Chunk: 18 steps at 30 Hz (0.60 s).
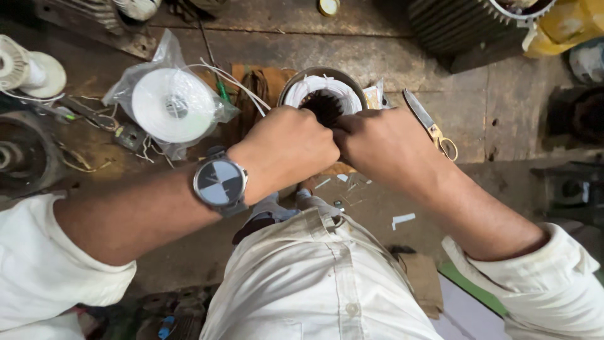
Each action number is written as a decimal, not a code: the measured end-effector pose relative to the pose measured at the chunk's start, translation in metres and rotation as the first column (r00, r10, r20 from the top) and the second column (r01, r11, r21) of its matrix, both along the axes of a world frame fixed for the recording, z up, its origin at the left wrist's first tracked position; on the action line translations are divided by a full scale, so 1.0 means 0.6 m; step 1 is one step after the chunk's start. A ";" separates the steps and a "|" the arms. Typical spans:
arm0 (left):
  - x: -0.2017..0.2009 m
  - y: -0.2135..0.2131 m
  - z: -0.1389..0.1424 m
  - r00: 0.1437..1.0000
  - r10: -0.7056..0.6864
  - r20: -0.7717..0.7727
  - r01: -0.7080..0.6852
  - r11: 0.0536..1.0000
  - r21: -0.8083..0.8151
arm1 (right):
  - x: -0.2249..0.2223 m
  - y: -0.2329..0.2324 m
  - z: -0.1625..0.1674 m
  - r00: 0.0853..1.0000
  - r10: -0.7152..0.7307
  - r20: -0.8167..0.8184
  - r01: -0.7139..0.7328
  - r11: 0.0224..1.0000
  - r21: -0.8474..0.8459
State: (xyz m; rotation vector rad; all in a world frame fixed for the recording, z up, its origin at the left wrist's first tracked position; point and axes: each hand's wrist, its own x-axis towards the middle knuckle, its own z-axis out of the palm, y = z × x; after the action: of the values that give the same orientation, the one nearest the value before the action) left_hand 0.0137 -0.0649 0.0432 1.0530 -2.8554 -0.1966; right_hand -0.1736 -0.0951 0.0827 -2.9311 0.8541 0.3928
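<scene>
Both hands fisted at the stator (324, 94) rim: left hand (286, 148) & right hand (384, 145) touching, pinching white winding. Scissors (428, 123) at 3 o'clock, tape roll (173, 104) at 9.

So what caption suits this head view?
Both hands meet at the rim of a round motor stator, scissors lying beside.

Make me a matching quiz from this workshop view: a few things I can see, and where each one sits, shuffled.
Things:
1. wristwatch
2. scissors
3. spool of white tape in a clear bag
4. round motor stator with white wrapping

Places:
A. lying on the floor beside the right hand
B. just beyond both hands, which touch its near edge
C. strapped on the left hand side's wrist
D. on the floor further left than the left hand

Pairs: 1-C, 2-A, 3-D, 4-B
</scene>
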 end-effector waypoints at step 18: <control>0.089 0.094 0.000 0.541 0.559 -0.628 -0.493 0.816 0.302 | 0.020 -0.021 0.022 0.887 -0.254 0.387 0.245 0.967 0.072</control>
State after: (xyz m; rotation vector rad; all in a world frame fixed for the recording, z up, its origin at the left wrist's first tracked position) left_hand 0.0673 -0.0084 0.0431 1.4234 -1.7673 -0.5400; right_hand -0.1616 -0.1074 0.0962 -2.6816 1.1263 -0.2000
